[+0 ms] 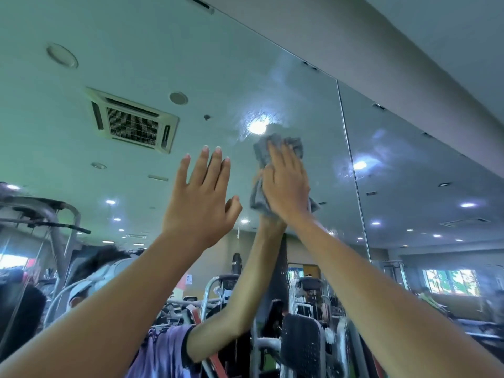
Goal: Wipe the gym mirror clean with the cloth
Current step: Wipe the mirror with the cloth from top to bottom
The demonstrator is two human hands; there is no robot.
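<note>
- Crumpled grey cloth [289,144] pinned against large wall-mounted gym mirror [163,50] under right hand [286,186]. Fingers straight, palm pressing, nothing curled round the fabric. Position high on the glass, just below a bright reflected ceiling light [257,126].
- Left hand [201,197] raised just beside it, empty, fingers straight and spread. Contact with the glass not determinable.
- Risk: cloth slipping out from under a flat palm at full stretch, with no grip to catch it.
- Risk: fresh fingerprints from the left palm landing on the glass.
- Risk: hazy wet streaks [275,85] above the cloth drying into smears, probably at the limit of reach.
- Vertical panel seam [351,165] near the cloth on its right: possible snag point and residue trap.
- Pale ceiling beam [381,50] along the mirror's top edge, limiting upward strokes.
- Gym machines [302,347] seen low down, in reflection only.
</note>
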